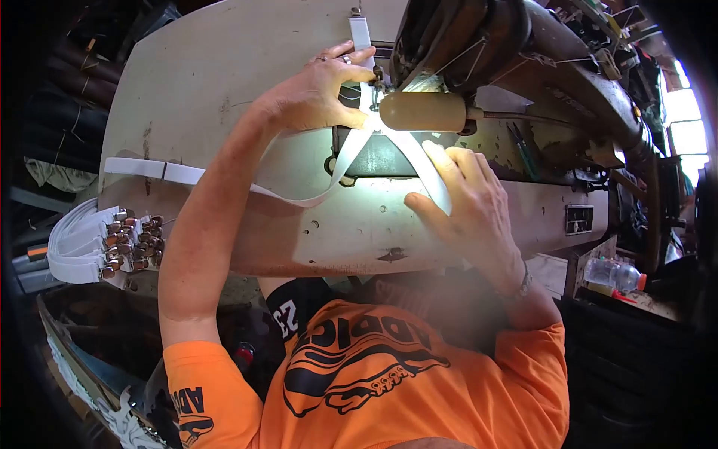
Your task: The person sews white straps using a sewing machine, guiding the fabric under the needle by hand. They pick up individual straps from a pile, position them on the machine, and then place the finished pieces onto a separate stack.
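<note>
White elastic suspender straps (350, 159) meet in a crossing under the needle area of a sewing machine (479, 45), where a lamp lights them brightly. My left hand (321, 91) lies behind and left of the needle, fingers spread over the upper strap (360, 34) and thumb on the crossing. Flat along the right-hand strap (420, 168) rests my right hand (473, 196), its thumb apart from the fingers. The other strap curves left beneath my left forearm and ends on the table with a slider on it. My left fingertips partly cover the upper strap.
A bundle of white straps with metal clips (105, 243) hangs at the table's left edge. Tweezers or snips (523, 150) lie right of the machine. A plastic bottle (615, 275) lies on a shelf at right. The worn table (284, 247) has a rounded left edge.
</note>
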`<move>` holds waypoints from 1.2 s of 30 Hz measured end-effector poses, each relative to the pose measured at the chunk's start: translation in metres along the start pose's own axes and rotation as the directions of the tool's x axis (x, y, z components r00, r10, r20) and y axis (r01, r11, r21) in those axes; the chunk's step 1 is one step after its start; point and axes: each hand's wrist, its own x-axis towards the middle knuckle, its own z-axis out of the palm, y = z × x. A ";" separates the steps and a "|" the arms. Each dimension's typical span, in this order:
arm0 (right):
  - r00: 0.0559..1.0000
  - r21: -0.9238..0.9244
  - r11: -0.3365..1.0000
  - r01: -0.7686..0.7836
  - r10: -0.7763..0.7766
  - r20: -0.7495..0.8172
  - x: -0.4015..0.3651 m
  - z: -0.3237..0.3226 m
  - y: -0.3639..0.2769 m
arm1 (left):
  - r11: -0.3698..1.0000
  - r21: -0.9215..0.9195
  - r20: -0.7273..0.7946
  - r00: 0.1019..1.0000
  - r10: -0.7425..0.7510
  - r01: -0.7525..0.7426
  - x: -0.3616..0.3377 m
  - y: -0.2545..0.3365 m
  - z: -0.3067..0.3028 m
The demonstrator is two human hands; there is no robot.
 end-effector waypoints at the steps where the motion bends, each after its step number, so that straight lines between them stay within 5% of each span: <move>1: 1.000 0.004 1.000 0.000 0.000 0.001 0.000 0.005 0.001 | 1.000 -0.007 -0.002 1.000 -0.003 0.003 -0.001 0.001 -0.001; 11: 0.988 -0.007 0.989 0.147 -0.147 0.056 0.032 0.009 0.024 | 0.999 -0.002 -0.080 0.996 -0.046 0.046 -0.010 0.012 0.006; 14: 0.991 0.101 0.991 0.086 -0.095 0.090 0.039 0.016 0.037 | 0.998 0.011 -0.122 0.991 -0.055 0.057 -0.014 0.013 0.009; 36: 0.972 0.032 0.972 0.232 -0.231 -0.038 0.039 0.023 0.045 | 0.993 0.080 -0.220 0.973 -0.065 0.084 -0.015 0.017 0.014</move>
